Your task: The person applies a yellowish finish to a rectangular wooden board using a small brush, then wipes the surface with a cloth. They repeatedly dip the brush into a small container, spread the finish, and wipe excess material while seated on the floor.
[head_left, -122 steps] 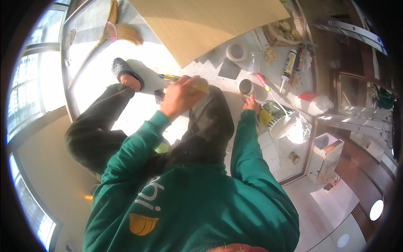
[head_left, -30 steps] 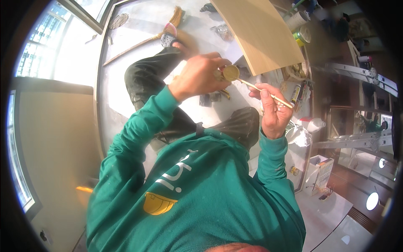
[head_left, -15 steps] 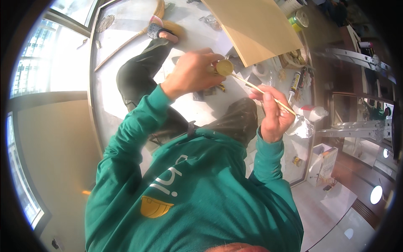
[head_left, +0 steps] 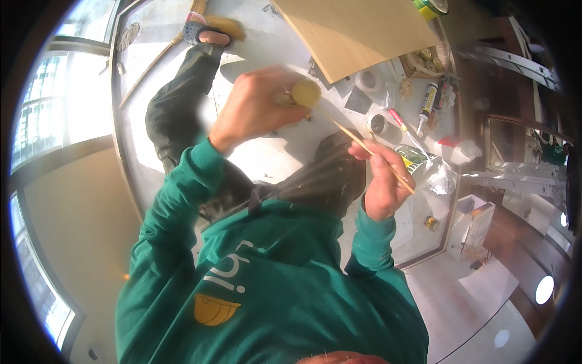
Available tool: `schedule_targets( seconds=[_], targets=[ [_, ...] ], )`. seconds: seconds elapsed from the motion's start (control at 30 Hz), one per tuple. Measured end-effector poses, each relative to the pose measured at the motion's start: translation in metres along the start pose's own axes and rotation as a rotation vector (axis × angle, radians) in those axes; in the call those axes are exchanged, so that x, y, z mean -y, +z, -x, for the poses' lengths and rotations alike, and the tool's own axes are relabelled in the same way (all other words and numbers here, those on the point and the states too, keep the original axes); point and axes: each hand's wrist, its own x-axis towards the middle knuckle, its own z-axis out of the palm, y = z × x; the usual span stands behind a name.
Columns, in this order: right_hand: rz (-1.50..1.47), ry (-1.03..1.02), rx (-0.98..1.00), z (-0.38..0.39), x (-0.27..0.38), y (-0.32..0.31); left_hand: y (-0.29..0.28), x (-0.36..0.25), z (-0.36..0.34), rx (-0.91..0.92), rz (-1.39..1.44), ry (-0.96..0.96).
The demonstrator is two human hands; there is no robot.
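My left hand (head_left: pixel 257 106), slightly smeared, grips a small cylindrical container whose round yellowish top (head_left: pixel 306 92) faces me. My right hand (head_left: pixel 385 176) pinches a thin wooden stick (head_left: pixel 345 129) that slants up-left to just beside that container; whether its tip touches it I cannot tell. Below and between my hands are my dark trouser legs. Just past my right hand on the floor lie a small pot with a dark inside (head_left: pixel 377 124), a red-handled tool (head_left: pixel 397 118) and a green-and-yellow bucket (head_left: pixel 405 155), partly hidden by that hand.
A wooden board (head_left: pixel 357 30) covers the far floor. A broom (head_left: pixel 224 27) lies behind my left foot. Cartridge tubes (head_left: pixel 427 103), a tape roll (head_left: pixel 367 80), a white bottle (head_left: pixel 461 150) and crumpled foil (head_left: pixel 444 182) sit rightward. An aluminium ladder (head_left: pixel 515 64) and windows (head_left: pixel 73 97) flank the area.
My right hand has risen from the floor items to hold the stick since the earliest frame. In the last second both hands, holding container and stick, shifted left; the right also moved lower in view.
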Motion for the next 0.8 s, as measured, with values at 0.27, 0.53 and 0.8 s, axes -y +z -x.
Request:
schedule_targets(
  seconds=[0.27,0.53,0.8],
  targets=[
    [-0.171,0.176,-0.305,-0.049,-0.086,-0.048,0.025,0.029,0.021,-0.071,0.000,-0.254],
    [-0.177,0.181,-0.277,-0.065,-0.127,-0.053,0.031,0.053,0.050,-0.102,0.067,-0.411],
    [-0.177,0.203,-0.293,-0.069,-0.135,-0.052,0.030,0.061,0.049,-0.085,0.048,-0.428]
  ],
)
